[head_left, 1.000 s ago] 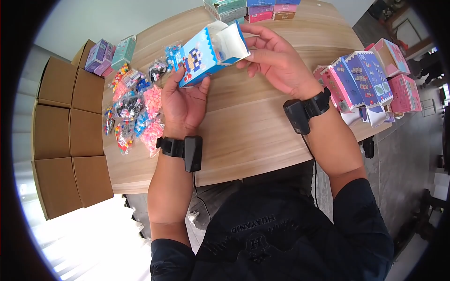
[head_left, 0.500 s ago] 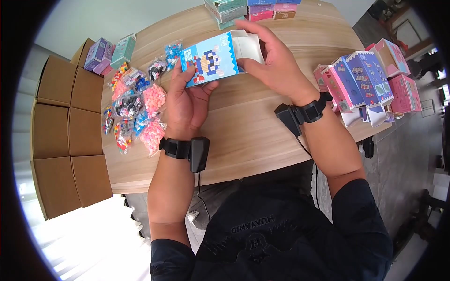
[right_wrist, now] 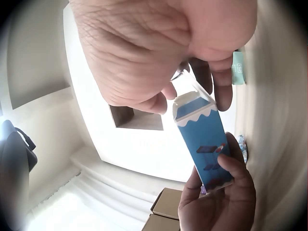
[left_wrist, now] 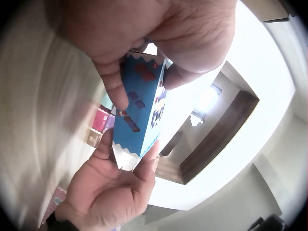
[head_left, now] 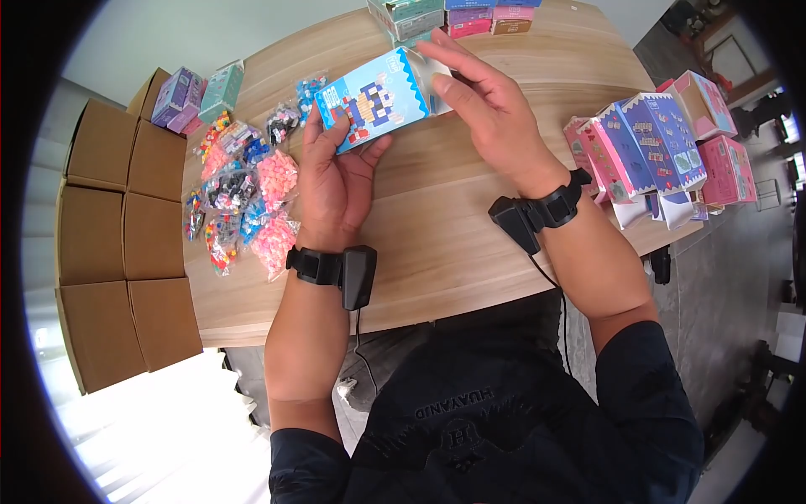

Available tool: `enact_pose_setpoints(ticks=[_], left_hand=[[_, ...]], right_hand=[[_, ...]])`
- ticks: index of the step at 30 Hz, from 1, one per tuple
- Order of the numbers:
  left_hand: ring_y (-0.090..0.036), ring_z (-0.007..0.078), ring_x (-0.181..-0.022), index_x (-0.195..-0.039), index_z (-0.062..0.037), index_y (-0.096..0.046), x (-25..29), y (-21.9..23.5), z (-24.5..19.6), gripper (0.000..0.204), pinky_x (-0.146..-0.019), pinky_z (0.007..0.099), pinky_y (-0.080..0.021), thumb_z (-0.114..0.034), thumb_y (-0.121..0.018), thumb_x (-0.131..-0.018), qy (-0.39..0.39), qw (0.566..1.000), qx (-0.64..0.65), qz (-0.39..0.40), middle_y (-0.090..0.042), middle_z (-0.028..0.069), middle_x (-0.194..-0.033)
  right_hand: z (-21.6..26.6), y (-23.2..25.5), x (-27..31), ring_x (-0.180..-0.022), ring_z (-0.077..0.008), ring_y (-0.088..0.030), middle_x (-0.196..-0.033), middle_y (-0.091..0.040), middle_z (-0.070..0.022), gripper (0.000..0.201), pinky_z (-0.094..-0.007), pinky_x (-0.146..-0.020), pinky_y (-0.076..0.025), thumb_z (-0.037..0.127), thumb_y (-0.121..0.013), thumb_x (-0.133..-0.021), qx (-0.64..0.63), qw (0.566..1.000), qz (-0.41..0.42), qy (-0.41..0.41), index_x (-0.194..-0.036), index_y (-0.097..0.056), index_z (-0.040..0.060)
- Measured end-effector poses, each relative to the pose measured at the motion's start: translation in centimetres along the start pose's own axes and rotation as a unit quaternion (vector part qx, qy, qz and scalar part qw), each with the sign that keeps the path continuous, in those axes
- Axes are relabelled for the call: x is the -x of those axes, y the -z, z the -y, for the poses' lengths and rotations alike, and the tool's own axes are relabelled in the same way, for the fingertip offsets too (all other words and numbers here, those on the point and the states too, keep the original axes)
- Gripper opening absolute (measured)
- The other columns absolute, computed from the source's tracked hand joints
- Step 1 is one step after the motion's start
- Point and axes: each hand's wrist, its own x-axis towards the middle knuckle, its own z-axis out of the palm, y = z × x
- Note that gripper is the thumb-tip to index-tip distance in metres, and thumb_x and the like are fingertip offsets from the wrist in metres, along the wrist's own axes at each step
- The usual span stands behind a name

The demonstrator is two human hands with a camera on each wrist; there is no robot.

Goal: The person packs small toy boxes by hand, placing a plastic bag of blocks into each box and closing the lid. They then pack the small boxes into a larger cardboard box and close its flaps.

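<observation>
A light-blue building-block box (head_left: 374, 102) with a pixel figure on its front is held tilted above the table. My left hand (head_left: 334, 189) grips its lower left end, thumb on the printed front and fingers beneath. At the other end is my right hand (head_left: 508, 126), its thumb and fingers around the white flaps. The left wrist view shows a narrow blue side of the box (left_wrist: 137, 103) between both hands. In the right wrist view, white flaps stand up from the box (right_wrist: 204, 139) between the right thumb and fingers. The contents are hidden.
Several clear bags of small colourful blocks (head_left: 243, 185) lie left of the hands. Brown cardboard boxes (head_left: 96, 235) line the left edge. Printed boxes (head_left: 659, 143) are piled at the right, with stacked boxes (head_left: 470, 18) at the back and more boxes (head_left: 178, 97) at the far left.
The box has turned so its printed front faces up more. My right hand has moved from beside the open flaps onto them, and less of the opening shows.
</observation>
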Motion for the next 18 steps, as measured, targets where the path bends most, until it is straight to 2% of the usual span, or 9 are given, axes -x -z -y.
enact_pose_setpoints(ticks=[5,8,11,14,18], left_hand=[[-0.068,0.0263,-0.118,-0.153,-0.0115,-0.039,0.1,-0.4,0.1,0.053,-0.092,0.0443,-0.062,-0.008,-0.06,-0.105,-0.024,0.999,-0.027,0.002,-0.063,0.0101,-0.136],[-0.068,0.0266,-0.118,-0.155,-0.0116,-0.036,0.1,-0.4,0.1,0.054,-0.094,0.0451,-0.062,-0.007,-0.058,-0.105,-0.029,0.999,-0.031,0.009,-0.062,0.0108,-0.137],[-0.068,0.0271,-0.118,-0.155,-0.0116,-0.036,0.2,-0.4,0.2,0.055,-0.094,0.0458,-0.062,-0.007,-0.058,-0.105,-0.031,0.999,-0.027,0.008,-0.062,0.0114,-0.137],[-0.068,0.0274,-0.119,-0.156,-0.0117,-0.035,0.2,-0.4,0.1,0.056,-0.094,0.046,-0.062,-0.006,-0.058,-0.105,-0.032,0.999,-0.025,0.011,-0.061,0.0117,-0.138],[-0.068,0.0271,-0.119,-0.157,-0.0117,-0.034,0.1,-0.2,0.2,0.057,-0.094,0.0453,-0.062,-0.006,-0.058,-0.105,-0.033,0.999,-0.028,0.014,-0.062,0.0121,-0.138]], right_hand=[[0.2,-1.3,0.3,-0.142,-0.0181,-0.049,-0.165,-0.042,-0.0171,0.056,-0.03,-0.104,-0.049,0.021,-0.054,-0.111,-0.081,0.996,-0.004,-0.034,-0.163,-0.038,0.0098],[-0.3,-1.5,0.2,-0.131,-0.0156,-0.058,-0.155,-0.054,-0.0142,0.057,-0.0306,-0.099,-0.052,0.023,-0.058,-0.109,-0.099,0.994,-0.028,-0.039,-0.161,-0.038,0.009],[-0.5,-0.8,0.0,-0.117,-0.0133,-0.064,-0.135,-0.065,-0.0102,0.043,-0.032,-0.093,-0.056,0.021,-0.062,-0.107,-0.113,0.986,-0.045,-0.111,-0.146,-0.052,0.0061],[-0.5,-0.7,-0.2,-0.101,-0.0125,-0.067,-0.117,-0.066,-0.0072,0.024,-0.0312,-0.083,-0.059,0.017,-0.066,-0.104,-0.188,0.968,-0.094,-0.136,-0.123,-0.059,0.0032],[-0.9,-0.5,-0.2,-0.105,-0.0117,-0.065,-0.115,-0.065,-0.0062,0.022,-0.0324,-0.084,-0.061,0.019,-0.064,-0.105,-0.165,0.975,-0.066,-0.131,-0.121,-0.06,0.0047]])
